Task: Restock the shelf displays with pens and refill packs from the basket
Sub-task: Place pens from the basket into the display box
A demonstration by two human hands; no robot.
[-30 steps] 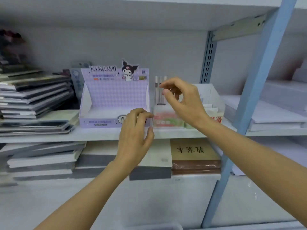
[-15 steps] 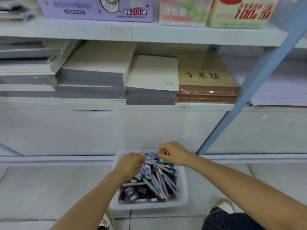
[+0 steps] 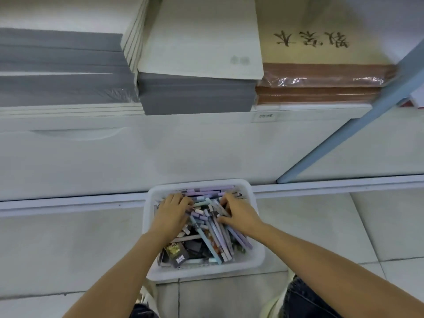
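A white basket (image 3: pixel 204 269) is being kept on the tiled floor (image 3: pixel 68 249), just in front of the shelf unit (image 3: pixel 137 152). Both hands are being pressed down into the heap of pens (image 3: pixel 215 235) inside it. The left hand (image 3: pixel 171 213) is being held with fingers curled among the pens; the right hand (image 3: pixel 238 214) likewise. Whether anything is being gripped cannot be told. Dark refill packs (image 3: pixel 177 253) are being seen at the basket's near end.
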